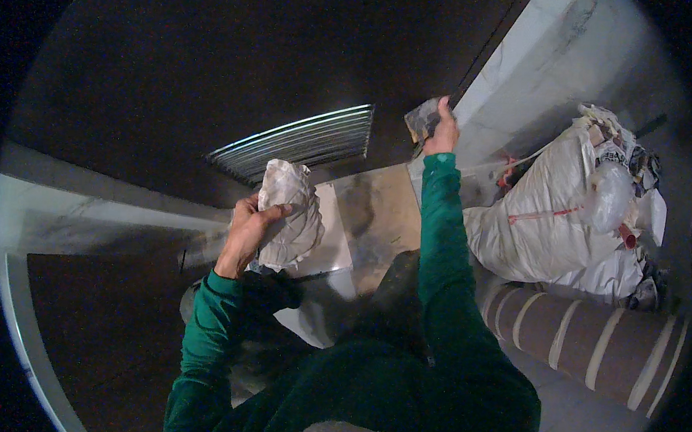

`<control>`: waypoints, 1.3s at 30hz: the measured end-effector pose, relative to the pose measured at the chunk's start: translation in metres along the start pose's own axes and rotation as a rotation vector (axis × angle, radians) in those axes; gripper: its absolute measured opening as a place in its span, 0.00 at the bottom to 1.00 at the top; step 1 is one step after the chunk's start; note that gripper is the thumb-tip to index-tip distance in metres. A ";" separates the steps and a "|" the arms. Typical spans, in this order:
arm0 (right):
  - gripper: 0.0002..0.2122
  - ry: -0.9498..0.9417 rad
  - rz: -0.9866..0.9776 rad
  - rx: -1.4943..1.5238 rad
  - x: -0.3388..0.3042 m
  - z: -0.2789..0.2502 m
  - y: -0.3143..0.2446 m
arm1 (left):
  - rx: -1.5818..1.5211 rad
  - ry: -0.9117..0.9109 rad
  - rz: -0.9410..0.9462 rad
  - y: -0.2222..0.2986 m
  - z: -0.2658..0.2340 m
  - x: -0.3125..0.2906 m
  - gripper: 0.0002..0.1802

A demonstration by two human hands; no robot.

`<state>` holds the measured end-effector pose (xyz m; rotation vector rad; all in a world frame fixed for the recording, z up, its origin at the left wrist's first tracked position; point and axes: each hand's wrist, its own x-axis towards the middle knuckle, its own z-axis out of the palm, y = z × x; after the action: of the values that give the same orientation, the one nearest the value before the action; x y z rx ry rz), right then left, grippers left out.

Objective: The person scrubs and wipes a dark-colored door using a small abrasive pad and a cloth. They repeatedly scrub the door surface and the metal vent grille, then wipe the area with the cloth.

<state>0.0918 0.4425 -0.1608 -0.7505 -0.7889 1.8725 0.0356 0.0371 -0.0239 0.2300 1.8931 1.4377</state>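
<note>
Cloth [294, 223], crumpled and off-white, is clasped by the left hand [248, 232]; a stained grey squarish pad [421, 121] is gripped by the right hand [443, 134] near a flat dark panel [290, 69].

A crumpled white cloth [292, 222] is gripped by the left hand [246, 228], its thumb laid across the folds, in front of a slatted vent [307, 142] set in a dark panel [214, 67]. A greyish block [421, 121] is held by the right hand [443, 132] near the panel's edge; whether the panel is touched cannot be told. To the right, a stuffed white sack [529, 215] and a brown roll [567, 334] ringed by pale bands are seen.
</note>
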 end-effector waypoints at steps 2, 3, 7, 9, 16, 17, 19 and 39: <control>0.21 0.107 0.121 -0.061 0.004 -0.014 0.011 | 0.027 0.023 -0.040 0.002 0.000 -0.001 0.19; 0.21 0.204 0.176 -0.132 0.001 -0.024 0.020 | 0.037 0.036 -0.076 0.002 0.000 0.000 0.20; 0.23 0.310 0.204 -0.463 -0.028 -0.070 0.062 | 0.037 0.068 -0.001 0.000 0.000 -0.001 0.21; 0.22 0.332 0.084 -0.530 -0.041 -0.081 0.066 | -0.016 0.014 0.030 -0.001 -0.001 -0.002 0.21; 0.23 0.386 -0.069 -0.430 -0.025 0.025 0.014 | -0.008 0.036 0.072 -0.002 0.000 -0.003 0.21; 0.24 0.355 -0.087 -0.451 -0.030 0.053 0.006 | -0.054 0.014 0.082 -0.002 0.001 -0.004 0.21; 0.28 0.410 -0.197 -0.517 -0.048 0.116 -0.019 | -0.138 -0.001 0.097 -0.003 0.001 -0.006 0.22; 0.25 0.161 -1.428 -1.024 -0.069 0.224 -0.171 | -0.160 0.037 0.225 -0.013 0.001 -0.009 0.20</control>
<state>0.0337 0.3946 0.1199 -0.5818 -1.5948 0.0599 0.0469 0.0283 -0.0317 0.3505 1.8148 1.7458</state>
